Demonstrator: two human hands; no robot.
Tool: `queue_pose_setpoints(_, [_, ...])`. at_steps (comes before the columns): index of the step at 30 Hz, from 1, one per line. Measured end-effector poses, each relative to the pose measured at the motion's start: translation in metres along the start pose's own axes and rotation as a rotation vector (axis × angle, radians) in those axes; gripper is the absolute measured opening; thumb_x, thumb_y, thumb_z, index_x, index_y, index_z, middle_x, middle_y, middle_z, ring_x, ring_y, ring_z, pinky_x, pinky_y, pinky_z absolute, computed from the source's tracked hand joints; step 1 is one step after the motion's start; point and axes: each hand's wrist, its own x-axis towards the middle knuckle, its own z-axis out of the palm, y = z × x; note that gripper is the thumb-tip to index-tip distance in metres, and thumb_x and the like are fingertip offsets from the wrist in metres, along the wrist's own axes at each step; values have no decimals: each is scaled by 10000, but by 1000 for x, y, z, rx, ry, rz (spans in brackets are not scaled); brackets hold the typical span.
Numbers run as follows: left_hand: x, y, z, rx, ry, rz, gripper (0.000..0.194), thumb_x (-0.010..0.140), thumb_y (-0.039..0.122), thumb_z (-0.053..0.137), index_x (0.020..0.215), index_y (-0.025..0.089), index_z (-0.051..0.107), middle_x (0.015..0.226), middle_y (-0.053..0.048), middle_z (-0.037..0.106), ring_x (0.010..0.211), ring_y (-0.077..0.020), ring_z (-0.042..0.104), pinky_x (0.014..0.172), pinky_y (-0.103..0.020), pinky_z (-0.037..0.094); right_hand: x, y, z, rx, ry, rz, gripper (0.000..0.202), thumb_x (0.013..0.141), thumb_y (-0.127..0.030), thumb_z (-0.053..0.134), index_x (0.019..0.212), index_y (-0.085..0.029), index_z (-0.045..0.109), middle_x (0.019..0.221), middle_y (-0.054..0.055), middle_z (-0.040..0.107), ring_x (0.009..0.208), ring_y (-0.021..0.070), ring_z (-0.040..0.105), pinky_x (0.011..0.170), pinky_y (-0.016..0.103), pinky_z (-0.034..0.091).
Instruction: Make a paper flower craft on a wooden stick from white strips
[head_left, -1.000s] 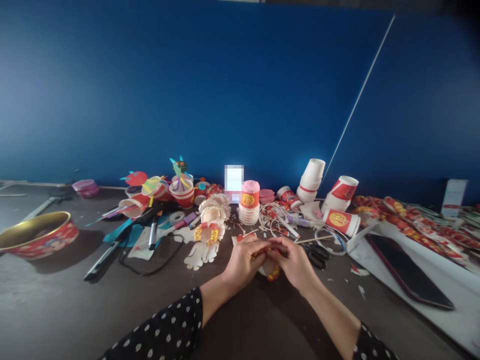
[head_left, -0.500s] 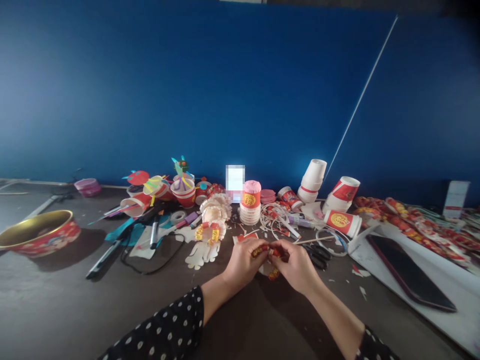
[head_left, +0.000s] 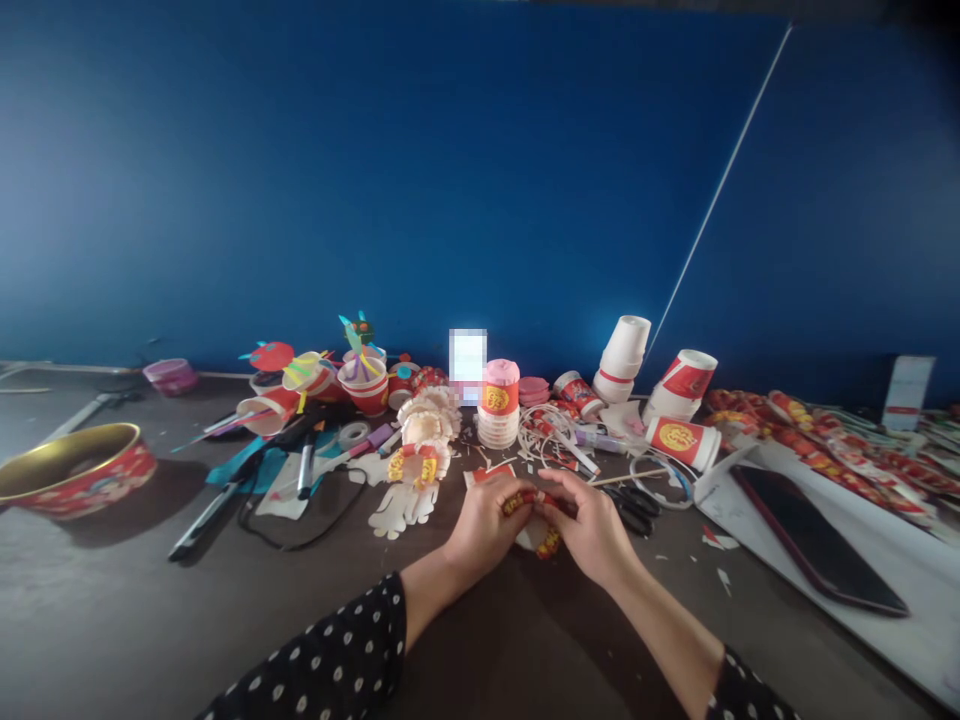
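Observation:
Between both hands, above the dark table, is a cut paper-cup piece [head_left: 548, 543], red and yellow outside and white inside. My left hand [head_left: 489, 520] is closed around its left side, fingers curled over the edge. My right hand [head_left: 591, 520] pinches the other side with the thumb, its index finger lifted a little. The fingers cover most of the piece. Just beyond the hands stands a stack of paper cups [head_left: 498, 405] with a pink top. To its left lies a chain of ruffled white paper flowers [head_left: 420, 430].
Black scissors [head_left: 636, 510] lie right of my right hand. Further right, a phone [head_left: 817, 540] rests on a white tray [head_left: 885, 640]. At left are a round tin [head_left: 82, 470], a utility knife [head_left: 214, 510] and a marker [head_left: 306, 465]. A blue wall [head_left: 480, 180] rises behind.
My right index finger has lifted and straightened slightly away from the paper piece. Both hands otherwise stay in place, and the view has shifted a little.

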Motion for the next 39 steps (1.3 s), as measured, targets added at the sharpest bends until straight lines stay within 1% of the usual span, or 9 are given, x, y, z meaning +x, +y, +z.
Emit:
queue_pose_setpoints(7, [0,3,0,16,19,-35,170,742,119,548,866,170,653,802,-37,666,762,-167,595,698,-251,437,-2,-11,-2,-37,9,-50,299,788,-331,543,1067,-226,562,953,47,676,869,205,634,774,316,480])
queue_pose_setpoints(12, [0,3,2,29,17,-40,117,748,132,564,831,165,640,772,-24,650,726,-149,586,667,-226,425,-2,-14,-2,-68,8,-49,134,800,-316,510,843,-230,604,791,19,678,714,181,635,648,270,479])
queue_pose_setpoints(17, [-1,3,2,32,11,-51,123,732,117,572,825,156,642,769,-26,653,728,-152,590,669,-226,425,-2,-13,0,-92,33,-58,111,775,-297,533,769,-232,623,690,-12,661,626,161,610,586,247,453])
queue_pose_setpoints(20, [0,4,1,44,20,-66,117,742,131,567,827,156,643,765,-27,651,732,-158,591,672,-232,429,0,-9,2,-1,34,-40,155,766,-346,561,835,-232,640,770,5,681,696,172,629,637,259,473])
queue_pose_setpoints(24, [1,4,0,56,112,-143,87,746,168,587,816,167,640,796,-24,663,743,-162,597,688,-241,442,3,-5,0,172,100,53,362,772,-460,547,1019,-202,602,818,51,685,772,206,644,670,297,501])
queue_pose_setpoints(27, [2,2,0,56,148,-188,107,748,187,590,843,168,637,836,-32,673,776,-173,607,707,-253,454,3,-5,0,177,100,113,405,778,-508,518,1004,-182,600,734,53,678,694,216,645,590,302,503])
queue_pose_setpoints(31, [1,4,0,73,136,-177,108,752,190,578,841,176,638,828,-28,674,771,-172,606,731,-267,458,1,-6,4,178,-15,79,377,751,-478,576,999,-194,601,833,61,690,736,220,652,613,294,509])
queue_pose_setpoints(35, [1,3,0,-8,131,-194,238,748,278,595,953,158,614,885,-58,665,801,-180,608,727,-268,475,2,0,6,119,34,71,315,762,-471,566,916,-204,629,845,61,695,759,225,655,633,293,510])
queue_pose_setpoints(39, [2,-4,1,-222,185,-326,349,853,397,443,1023,122,572,840,-69,647,742,-154,602,645,-237,476,6,9,3,153,106,119,342,773,-503,537,910,-204,631,822,62,699,721,234,659,586,304,513])
